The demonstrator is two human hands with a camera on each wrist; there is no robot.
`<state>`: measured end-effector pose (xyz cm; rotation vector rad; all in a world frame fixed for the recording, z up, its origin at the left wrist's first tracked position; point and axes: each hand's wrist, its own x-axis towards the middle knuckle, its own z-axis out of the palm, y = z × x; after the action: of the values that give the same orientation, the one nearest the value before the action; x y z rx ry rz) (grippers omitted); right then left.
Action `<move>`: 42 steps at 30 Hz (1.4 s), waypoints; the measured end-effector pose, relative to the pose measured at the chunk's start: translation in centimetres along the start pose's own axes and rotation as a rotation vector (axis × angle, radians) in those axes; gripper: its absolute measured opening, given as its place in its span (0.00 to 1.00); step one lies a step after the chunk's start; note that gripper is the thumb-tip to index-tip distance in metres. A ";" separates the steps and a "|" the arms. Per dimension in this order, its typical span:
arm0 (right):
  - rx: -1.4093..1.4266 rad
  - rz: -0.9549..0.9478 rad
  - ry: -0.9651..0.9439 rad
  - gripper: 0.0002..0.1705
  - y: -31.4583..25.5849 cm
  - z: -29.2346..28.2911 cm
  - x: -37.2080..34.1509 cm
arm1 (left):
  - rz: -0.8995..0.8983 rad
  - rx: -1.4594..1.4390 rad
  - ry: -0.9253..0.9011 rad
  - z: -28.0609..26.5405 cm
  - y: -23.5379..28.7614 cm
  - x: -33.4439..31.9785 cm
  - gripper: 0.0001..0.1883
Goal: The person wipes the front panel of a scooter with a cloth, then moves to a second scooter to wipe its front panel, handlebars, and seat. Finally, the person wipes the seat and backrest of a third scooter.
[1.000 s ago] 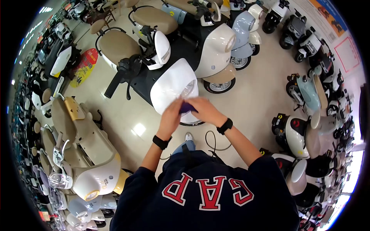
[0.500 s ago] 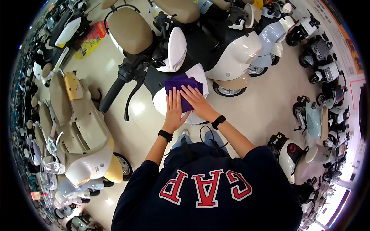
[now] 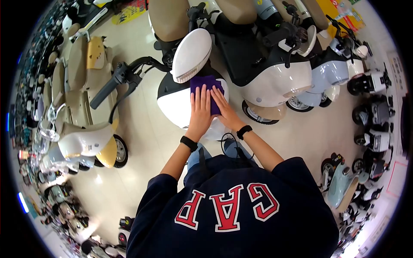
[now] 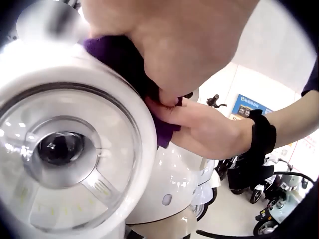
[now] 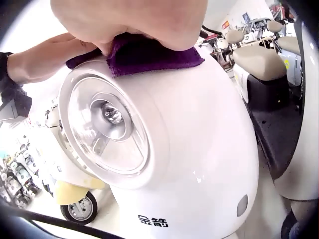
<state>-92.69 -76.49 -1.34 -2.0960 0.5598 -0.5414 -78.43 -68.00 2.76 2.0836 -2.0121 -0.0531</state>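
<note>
With your left grip [image 3: 200,115] and right grip [image 3: 228,115] laid flat, straight-fingered, over the purple cloth [image 3: 204,80] beneath them, you'd probably do best pressing evenly along the curved white scooter front [image 3: 170,110] underneath, easing lightly around the headlight [image 5: 110,113] lower down.

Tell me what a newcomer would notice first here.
Probably the purple cloth lying on the white scooter's front cowl, just above its round headlight. Next, the big red letters across the dark shirt, low in the head view.
</note>
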 end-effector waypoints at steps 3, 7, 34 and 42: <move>0.092 -0.009 0.025 0.60 2.8 -0.1 -0.7 | 0.013 0.176 -0.031 1.1 1.8 1.5 0.54; 0.098 0.019 -0.003 0.62 4.9 0.3 -1.7 | 0.027 0.340 -0.021 2.6 3.0 2.2 0.49; -0.539 -0.375 -0.424 0.77 -5.6 1.8 4.6 | -0.307 -0.351 0.389 2.1 -2.1 -8.2 0.49; -0.679 -0.583 -0.588 0.76 -7.1 6.7 9.9 | -0.493 -0.742 0.674 5.2 -5.1 -10.4 0.47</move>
<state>-79.62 -74.13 2.79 -2.9159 -0.2729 0.0000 -74.99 -58.37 -4.74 1.7115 -0.8732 -0.1366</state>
